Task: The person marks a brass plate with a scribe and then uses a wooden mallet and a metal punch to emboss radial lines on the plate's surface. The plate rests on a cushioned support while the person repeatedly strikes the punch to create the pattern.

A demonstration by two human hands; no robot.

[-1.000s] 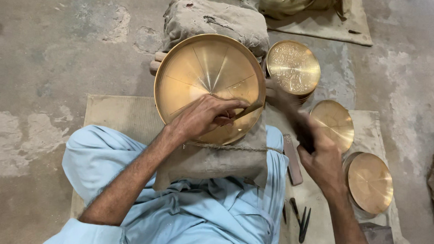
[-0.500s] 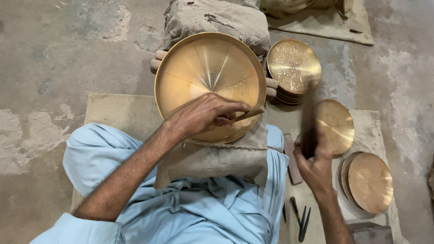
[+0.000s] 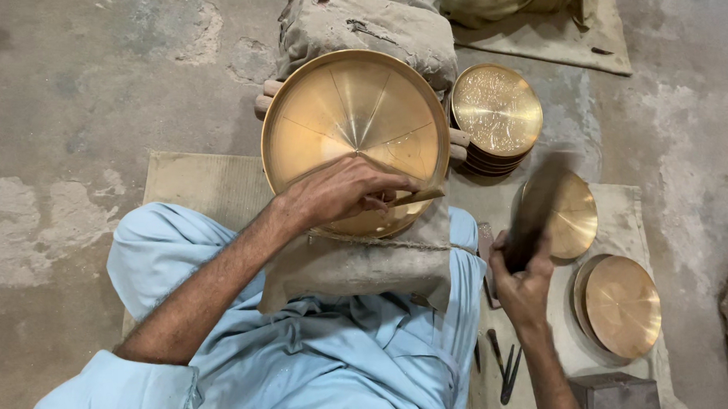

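Hands first: my left hand lies on the lower edge of the large brass plate, fingers curled closed around a thin chisel-like tool whose tip points to the right, at the plate's rim. My right hand is closed in a fist around the handle of a dark hammer; the hammer is blurred and stands lifted beside the plate, not touching it.

The large brass plate is tilted toward me and rests on a grey cloth pad over my lap, with its upper edge against a sandbag. Its surface has fine lines running out from the centre. Under it I see the ends of wooden sticks.

To the right of the plate there is a stack of engraved brass plates on the concrete floor. Behind the hammer lies one small brass plate, and further right a second pile of plain brass plates, both on a light mat. Near my right wrist some thin dark punches lie on the mat. I wear light blue clothing.
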